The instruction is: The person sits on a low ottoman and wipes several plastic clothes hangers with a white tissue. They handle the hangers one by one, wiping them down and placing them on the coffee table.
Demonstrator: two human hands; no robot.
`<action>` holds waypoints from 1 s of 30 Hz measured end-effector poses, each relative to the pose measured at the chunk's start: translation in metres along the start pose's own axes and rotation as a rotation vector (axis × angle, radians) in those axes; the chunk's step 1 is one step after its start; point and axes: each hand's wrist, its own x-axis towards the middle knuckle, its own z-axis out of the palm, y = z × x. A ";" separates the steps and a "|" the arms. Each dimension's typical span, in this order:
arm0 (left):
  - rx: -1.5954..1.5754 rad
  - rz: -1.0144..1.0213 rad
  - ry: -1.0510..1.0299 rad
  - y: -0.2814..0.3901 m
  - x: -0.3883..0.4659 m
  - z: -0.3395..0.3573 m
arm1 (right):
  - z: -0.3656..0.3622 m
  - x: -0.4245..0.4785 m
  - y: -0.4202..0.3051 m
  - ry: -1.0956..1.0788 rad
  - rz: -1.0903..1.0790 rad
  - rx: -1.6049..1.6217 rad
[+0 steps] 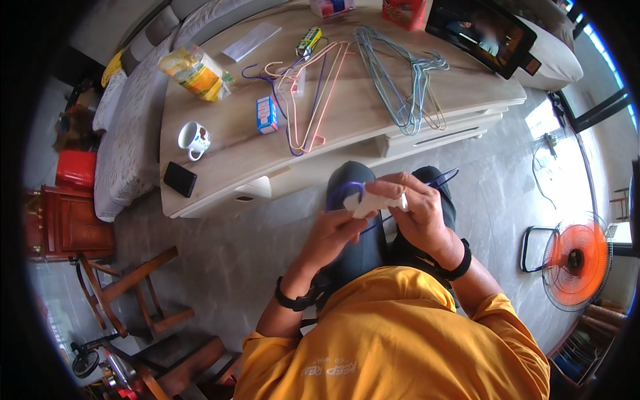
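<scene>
Above my lap, my left hand (332,231) pinches the lower left end of a crumpled white tissue or cloth (374,202). My right hand (422,207) closes over the other end from the right, thumb below and fingers on top. A purple-blue clothes hanger (444,177) runs through this grip; its curved end shows at the left of the tissue and a narrow loop sticks out past my right fingers. My fingers hide the hanger's middle, so I cannot tell how far the tissue wraps around it.
On the coffee table (227,145) lie pink and purple hangers (320,100), blue-green hangers (412,95), a blue box (266,115), a mug (195,140), a phone (180,179), a yellow bag (197,75) and a screen (480,32). A floor fan (575,260) stands right; a wooden chair (132,285) left.
</scene>
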 end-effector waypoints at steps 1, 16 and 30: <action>0.045 0.014 0.006 0.002 0.001 -0.001 | 0.002 -0.006 0.007 0.002 -0.004 -0.041; 0.788 0.455 0.129 0.055 0.018 -0.029 | -0.034 -0.056 0.017 -0.251 0.221 0.291; 0.641 0.558 0.236 0.055 0.024 0.021 | -0.023 -0.065 0.004 0.211 0.453 0.804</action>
